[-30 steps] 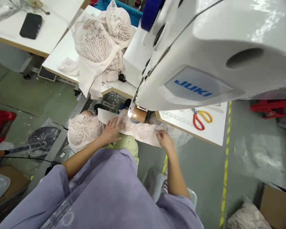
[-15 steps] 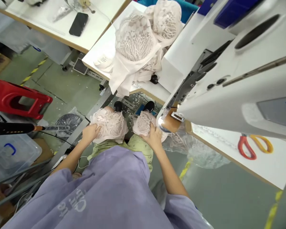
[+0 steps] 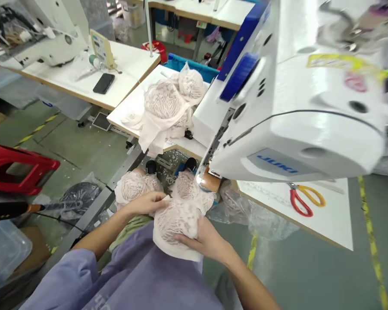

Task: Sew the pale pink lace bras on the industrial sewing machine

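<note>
A pale pink lace bra piece [image 3: 176, 221] lies over my lap in front of the white sewing machine [image 3: 294, 125]. My right hand [image 3: 202, 241] cups it from below, fingers curled round the fabric. My left hand [image 3: 147, 202] pinches the piece's upper left edge. Two more lace cups [image 3: 132, 189] rest on my knees just beyond the hands, close to the machine's needle end [image 3: 208, 181].
A heap of lace bras [image 3: 168, 105] sits on the white table left of the machine. Red and yellow scissors [image 3: 302, 200] lie on the table at the right. A phone [image 3: 104, 83] lies on a far table. A red stool [image 3: 17, 168] stands left; clear plastic bags [image 3: 258, 215] hang under the table.
Both hands have left the two cups on my knees and come together nearer my body, lifting one lace piece. The camera has tilted up, showing more of the room.
</note>
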Demonstrator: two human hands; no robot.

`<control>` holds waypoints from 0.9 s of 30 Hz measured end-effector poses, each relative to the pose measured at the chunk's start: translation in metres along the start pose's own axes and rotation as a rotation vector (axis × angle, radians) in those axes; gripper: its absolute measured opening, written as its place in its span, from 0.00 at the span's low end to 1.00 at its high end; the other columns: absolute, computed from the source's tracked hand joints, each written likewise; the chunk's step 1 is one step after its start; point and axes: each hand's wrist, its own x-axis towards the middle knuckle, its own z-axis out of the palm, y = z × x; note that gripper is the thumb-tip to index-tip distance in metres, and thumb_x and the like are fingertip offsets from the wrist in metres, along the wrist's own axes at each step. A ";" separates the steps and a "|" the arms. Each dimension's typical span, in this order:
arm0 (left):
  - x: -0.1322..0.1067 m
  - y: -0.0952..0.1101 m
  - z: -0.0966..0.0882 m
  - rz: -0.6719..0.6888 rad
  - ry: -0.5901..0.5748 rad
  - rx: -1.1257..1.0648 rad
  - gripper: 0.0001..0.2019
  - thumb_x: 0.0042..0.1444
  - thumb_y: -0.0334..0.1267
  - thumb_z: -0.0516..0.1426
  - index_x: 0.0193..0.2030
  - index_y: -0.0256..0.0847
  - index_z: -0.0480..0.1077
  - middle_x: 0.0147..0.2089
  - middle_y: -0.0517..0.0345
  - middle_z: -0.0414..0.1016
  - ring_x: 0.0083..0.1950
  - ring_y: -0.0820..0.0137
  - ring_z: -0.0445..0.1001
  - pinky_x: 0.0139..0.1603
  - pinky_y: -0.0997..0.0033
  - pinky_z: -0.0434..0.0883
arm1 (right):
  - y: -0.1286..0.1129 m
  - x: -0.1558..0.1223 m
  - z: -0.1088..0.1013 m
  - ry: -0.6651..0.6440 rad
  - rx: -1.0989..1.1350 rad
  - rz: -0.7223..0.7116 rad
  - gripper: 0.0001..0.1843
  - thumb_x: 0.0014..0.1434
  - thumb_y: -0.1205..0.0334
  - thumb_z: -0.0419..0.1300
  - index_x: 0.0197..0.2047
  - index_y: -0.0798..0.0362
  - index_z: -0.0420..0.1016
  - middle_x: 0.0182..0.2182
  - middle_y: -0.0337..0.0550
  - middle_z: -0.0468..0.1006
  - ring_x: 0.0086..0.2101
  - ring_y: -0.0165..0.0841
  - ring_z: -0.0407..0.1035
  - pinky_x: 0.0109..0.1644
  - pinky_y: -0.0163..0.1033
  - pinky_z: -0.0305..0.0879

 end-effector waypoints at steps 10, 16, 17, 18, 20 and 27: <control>0.045 0.052 0.038 0.241 -0.228 0.143 0.24 0.65 0.50 0.55 0.23 0.39 0.54 0.22 0.67 0.48 0.23 0.79 0.48 0.25 0.74 0.48 | 0.032 -0.067 -0.056 -0.104 0.053 0.329 0.30 0.60 0.37 0.63 0.55 0.50 0.76 0.49 0.49 0.82 0.48 0.48 0.77 0.54 0.49 0.71; 0.045 0.094 0.060 0.494 -0.238 0.431 0.20 0.69 0.42 0.49 0.24 0.39 0.57 0.21 0.67 0.52 0.23 0.78 0.51 0.26 0.73 0.49 | 0.048 -0.046 -0.045 0.275 0.327 0.215 0.36 0.54 0.33 0.66 0.56 0.51 0.76 0.46 0.50 0.81 0.46 0.43 0.75 0.49 0.43 0.71; 0.046 0.098 0.058 0.494 -0.177 0.477 0.21 0.68 0.42 0.50 0.23 0.39 0.56 0.20 0.67 0.50 0.23 0.78 0.50 0.26 0.73 0.48 | 0.047 -0.040 -0.045 0.302 0.364 0.224 0.28 0.57 0.34 0.65 0.45 0.51 0.79 0.36 0.45 0.80 0.37 0.38 0.75 0.41 0.39 0.70; 0.047 0.102 0.054 0.475 -0.105 0.509 0.22 0.67 0.44 0.52 0.22 0.39 0.55 0.19 0.67 0.49 0.22 0.78 0.49 0.25 0.73 0.47 | 0.044 -0.034 -0.046 0.353 0.379 0.251 0.24 0.59 0.37 0.63 0.36 0.52 0.78 0.28 0.41 0.77 0.30 0.34 0.71 0.35 0.36 0.66; 0.053 0.110 0.042 0.393 0.028 0.503 0.24 0.64 0.47 0.56 0.20 0.38 0.56 0.19 0.67 0.50 0.23 0.78 0.49 0.25 0.73 0.47 | 0.041 -0.021 -0.052 0.488 0.385 0.303 0.23 0.61 0.41 0.63 0.28 0.52 0.72 0.22 0.36 0.69 0.25 0.30 0.62 0.30 0.35 0.58; 0.080 0.124 0.008 0.227 0.328 0.328 0.11 0.58 0.41 0.60 0.29 0.38 0.67 0.20 0.68 0.56 0.24 0.77 0.54 0.27 0.76 0.56 | 0.045 0.016 -0.076 0.683 0.436 0.345 0.20 0.58 0.44 0.64 0.28 0.50 0.65 0.21 0.31 0.59 0.25 0.28 0.54 0.31 0.35 0.53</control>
